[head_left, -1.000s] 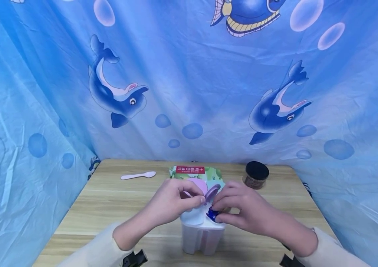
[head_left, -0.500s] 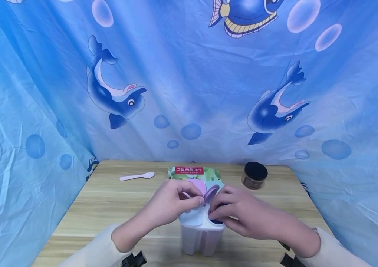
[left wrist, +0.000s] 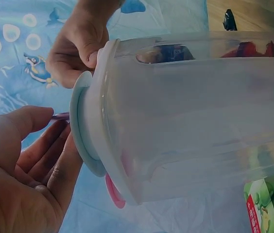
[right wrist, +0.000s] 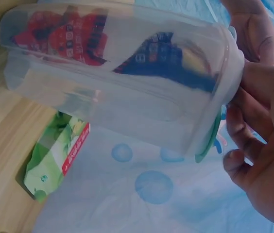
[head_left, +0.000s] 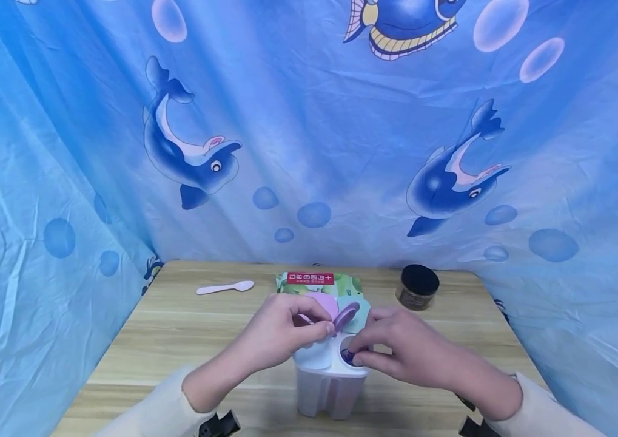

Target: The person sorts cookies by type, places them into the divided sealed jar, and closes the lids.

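Note:
A tall translucent storage container (head_left: 332,391) with a white top and several pastel flap lids stands on the table in front of me. My left hand (head_left: 281,331) pinches the raised purple lid (head_left: 347,315) between thumb and fingers. At the round opening beside that lid is my right hand (head_left: 407,346), its thumb and index fingertip right at the rim. Just inside the opening is a blue wrapped packet (right wrist: 154,60), seen through the wall in the right wrist view. Deeper in the same compartment lie red packets (right wrist: 61,39).
Behind the container lies a green printed package (head_left: 349,283) with a red label. A pale pink spoon (head_left: 225,287) is at the back left of the wooden table (head_left: 188,346). At the back right stands a jar (head_left: 418,288) with a black lid. A blue sea-print curtain (head_left: 309,152) hangs behind.
My right hand has pushed the blue packet down through the round opening and drawn back slightly, uncovering more of the opening. My left hand has kept hold of the purple lid.

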Demonstrator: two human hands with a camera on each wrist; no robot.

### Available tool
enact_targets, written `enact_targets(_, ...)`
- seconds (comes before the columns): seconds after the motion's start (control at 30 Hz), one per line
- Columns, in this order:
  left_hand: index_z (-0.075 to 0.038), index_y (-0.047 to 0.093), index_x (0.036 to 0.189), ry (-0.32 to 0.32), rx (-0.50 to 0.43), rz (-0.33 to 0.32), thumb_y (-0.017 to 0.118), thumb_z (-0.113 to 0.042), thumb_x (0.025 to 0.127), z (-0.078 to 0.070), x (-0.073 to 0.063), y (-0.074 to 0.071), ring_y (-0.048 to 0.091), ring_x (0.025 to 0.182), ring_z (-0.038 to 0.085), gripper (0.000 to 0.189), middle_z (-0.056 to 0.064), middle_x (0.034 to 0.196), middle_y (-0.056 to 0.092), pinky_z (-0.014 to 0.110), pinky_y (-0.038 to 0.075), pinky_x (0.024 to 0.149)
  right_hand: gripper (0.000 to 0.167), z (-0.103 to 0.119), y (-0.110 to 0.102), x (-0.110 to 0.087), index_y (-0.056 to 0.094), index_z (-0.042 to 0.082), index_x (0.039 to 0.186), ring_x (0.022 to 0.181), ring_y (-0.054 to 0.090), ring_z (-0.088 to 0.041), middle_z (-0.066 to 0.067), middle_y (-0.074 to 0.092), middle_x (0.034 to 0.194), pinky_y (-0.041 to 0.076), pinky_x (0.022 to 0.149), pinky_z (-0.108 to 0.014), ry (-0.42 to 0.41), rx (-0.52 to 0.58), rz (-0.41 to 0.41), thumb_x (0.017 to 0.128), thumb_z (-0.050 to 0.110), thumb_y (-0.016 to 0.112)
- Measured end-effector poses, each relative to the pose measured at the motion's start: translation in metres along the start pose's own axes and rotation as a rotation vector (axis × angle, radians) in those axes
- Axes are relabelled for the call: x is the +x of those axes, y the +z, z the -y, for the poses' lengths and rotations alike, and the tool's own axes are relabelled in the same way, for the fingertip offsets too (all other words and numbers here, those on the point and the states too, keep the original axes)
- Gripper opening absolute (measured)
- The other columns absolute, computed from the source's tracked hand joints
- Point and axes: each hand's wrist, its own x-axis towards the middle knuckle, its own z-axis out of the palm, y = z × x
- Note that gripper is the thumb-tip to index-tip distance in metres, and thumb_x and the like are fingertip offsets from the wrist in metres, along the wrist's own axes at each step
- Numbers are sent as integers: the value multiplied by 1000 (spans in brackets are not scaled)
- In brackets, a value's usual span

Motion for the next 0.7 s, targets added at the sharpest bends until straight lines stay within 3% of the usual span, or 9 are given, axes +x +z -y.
enact_targets(0.07,-23,80,90,-1,2,-1,76,-23,91,0,0,0,69,85,8,4,-10,88,74,24,59,76,8,-2,-2,0,79,26,100,83,58,3,21,70,92,48,70,-12,-13,55,-18,92,25,79)
enact_targets(0.2,-22,80,90,-5,5,1,76,-24,92,0,0,0,69,85,8,5,-10,88,75,24,59,75,13,-9,-6,3,77,22,100,80,63,-1,17,72,91,53,65,-21,20,165,-146,91,13,79)
enact_targets(0.33,-22,80,91,-10,8,5,76,-25,92,0,-1,-1,69,84,9,5,-10,88,75,24,59,75,17,-20,-11,7,75,24,106,76,60,-7,13,70,91,50,59,-24,191,275,-244,93,13,76)
enact_targets(0.47,-22,80,90,-9,13,4,76,-24,91,-1,-2,-1,68,82,9,5,-11,87,75,24,59,74,22,-34,-10,11,73,20,114,86,61,-15,3,70,105,53,66,-28,244,405,-227,95,9,73)
enact_targets(0.7,-23,81,91,8,9,7,76,-25,92,-1,-1,-1,68,82,9,5,-10,87,75,25,59,73,25,-43,-1,20,75,21,111,85,61,-16,0,72,107,51,65,-29,158,520,-176,94,3,71)
